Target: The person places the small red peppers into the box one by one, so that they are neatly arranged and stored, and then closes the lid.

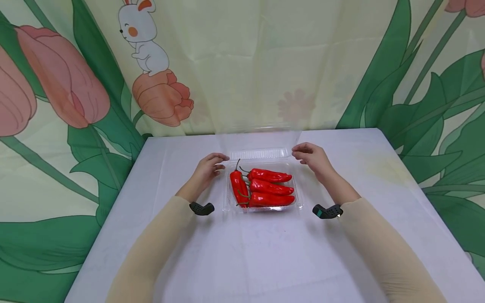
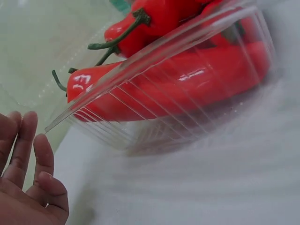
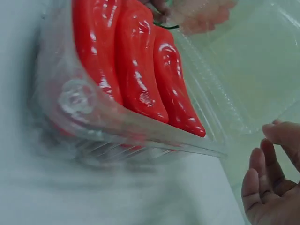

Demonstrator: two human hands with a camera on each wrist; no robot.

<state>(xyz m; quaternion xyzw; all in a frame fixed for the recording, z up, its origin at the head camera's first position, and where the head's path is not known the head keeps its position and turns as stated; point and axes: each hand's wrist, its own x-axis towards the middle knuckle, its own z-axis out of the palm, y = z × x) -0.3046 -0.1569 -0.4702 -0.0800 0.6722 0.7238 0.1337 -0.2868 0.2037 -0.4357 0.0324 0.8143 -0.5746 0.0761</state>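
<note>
Clear plastic hinged clamshell tray (image 1: 299, 205) holding four glossy red peppers (image 1: 270, 187); left hand (image 1: 207, 168) and right hand (image 1: 312, 158) are flanking its raised lid (image 1: 259, 139), fingers loosely curled, holding nothing.

Four red peppers (image 1: 265, 187) lie in one clear plastic container (image 1: 261, 207) on one white-covered bench (image 1: 265, 252), flanked by two hands (image 1: 206, 168), each wrist bearing one black camera mount (image 1: 202, 208).

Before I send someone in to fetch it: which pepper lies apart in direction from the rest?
On the white table sits a clear plastic tray between both hands. The leftmost red pepper runs front to back; its three neighbours lie crosswise.
</note>
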